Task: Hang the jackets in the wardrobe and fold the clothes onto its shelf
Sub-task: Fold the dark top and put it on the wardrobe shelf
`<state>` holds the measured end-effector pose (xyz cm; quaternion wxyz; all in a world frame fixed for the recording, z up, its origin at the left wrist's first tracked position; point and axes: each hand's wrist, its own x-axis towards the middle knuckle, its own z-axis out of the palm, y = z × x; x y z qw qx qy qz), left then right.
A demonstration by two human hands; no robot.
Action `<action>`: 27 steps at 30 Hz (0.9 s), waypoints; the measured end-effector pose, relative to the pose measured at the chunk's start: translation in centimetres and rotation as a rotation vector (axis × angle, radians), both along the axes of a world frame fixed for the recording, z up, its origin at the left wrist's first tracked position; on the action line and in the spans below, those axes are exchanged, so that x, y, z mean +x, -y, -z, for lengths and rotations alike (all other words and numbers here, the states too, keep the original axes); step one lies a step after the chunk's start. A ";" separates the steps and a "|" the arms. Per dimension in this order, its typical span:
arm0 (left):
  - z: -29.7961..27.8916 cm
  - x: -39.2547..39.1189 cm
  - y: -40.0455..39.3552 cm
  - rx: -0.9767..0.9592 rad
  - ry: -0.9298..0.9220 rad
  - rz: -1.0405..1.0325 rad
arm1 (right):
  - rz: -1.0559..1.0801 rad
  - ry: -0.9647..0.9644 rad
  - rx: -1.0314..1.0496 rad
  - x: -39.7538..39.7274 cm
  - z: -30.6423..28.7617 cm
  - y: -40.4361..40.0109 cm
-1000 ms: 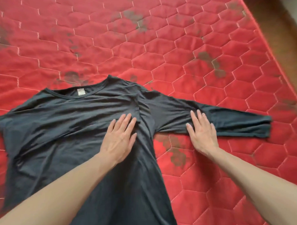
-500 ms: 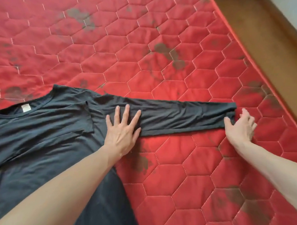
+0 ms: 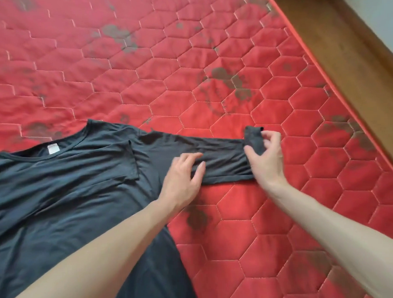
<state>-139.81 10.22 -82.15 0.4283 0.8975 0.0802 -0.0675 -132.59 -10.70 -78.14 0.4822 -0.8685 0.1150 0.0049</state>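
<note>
My L hand (image 3: 183, 178) flat, fingers (image 3: 197, 172) near straight, pressing sleeve (image 3: 225, 161) of dark shirt (image 3: 70, 186) on red mattress (image 3: 188, 71), R hand (image 3: 266, 159) fingers curled, pinching lifted cuff (image 3: 254, 140).

A red quilted mattress (image 3: 232, 58) with dark stains lies beside a brown wooden floor (image 3: 343, 39).

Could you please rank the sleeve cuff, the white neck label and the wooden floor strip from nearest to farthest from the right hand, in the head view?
From the right hand:
1. Sleeve cuff: pinched in its fingers, at the sleeve's end.
2. Wooden floor strip: beyond the mattress edge, upper right.
3. White neck label: inside the shirt collar, far left.
</note>
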 end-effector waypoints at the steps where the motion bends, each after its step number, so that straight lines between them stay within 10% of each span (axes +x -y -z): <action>1: -1.6 0.0 0.1 -0.275 -0.119 -0.115 | -0.052 0.026 0.020 -1.3 -0.6 -2.7; 5: -5.1 0.4 -2.0 -0.855 -0.333 -0.475 | -0.276 -0.008 0.074 -6.6 -1.9 -13.0; 12: -8.3 -2.7 -13.4 -0.646 -0.176 -0.615 | -0.496 0.131 0.164 -10.9 -2.7 -21.8; 16: -10.0 -4.2 -19.3 -0.589 -0.077 -0.591 | -0.369 0.219 -0.059 -8.7 -1.6 -24.1; 27: -8.3 -11.4 -33.1 -0.394 0.098 -0.648 | -0.952 -0.199 -0.932 -0.4 2.4 -27.1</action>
